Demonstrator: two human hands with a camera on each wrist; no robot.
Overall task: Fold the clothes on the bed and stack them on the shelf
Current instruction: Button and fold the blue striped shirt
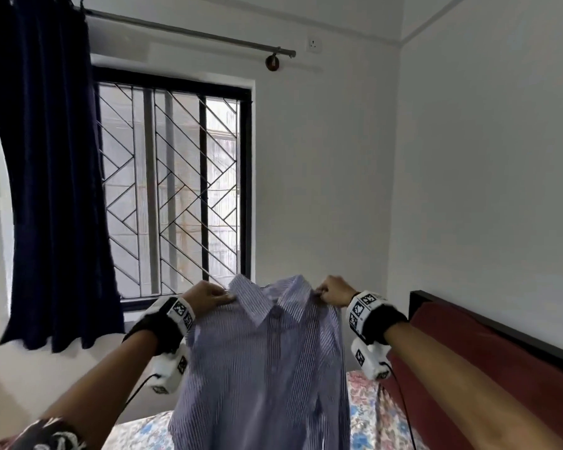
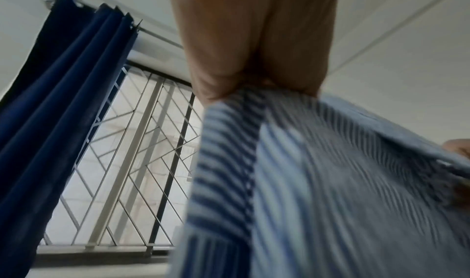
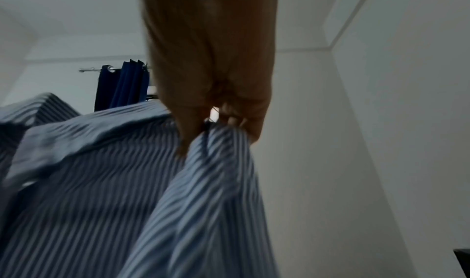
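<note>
Blue striped shirt (image 1: pixel 267 362) hanging in the air above floral bed (image 1: pixel 364 414), pinched at one shoulder by left hand (image 1: pixel 208 295), at the other by right hand (image 1: pixel 333 292), fingers curled tight; barred window (image 1: pixel 173 186) beyond

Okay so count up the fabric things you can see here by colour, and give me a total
Blue-and-white striped: 1, the shirt, held up by the left hand and right hand.
Dark navy: 1, the curtain beside the window.
Floral print: 1, the bedsheet.
Dark red: 1, the cover along the bed's right side.
Total: 4
</note>
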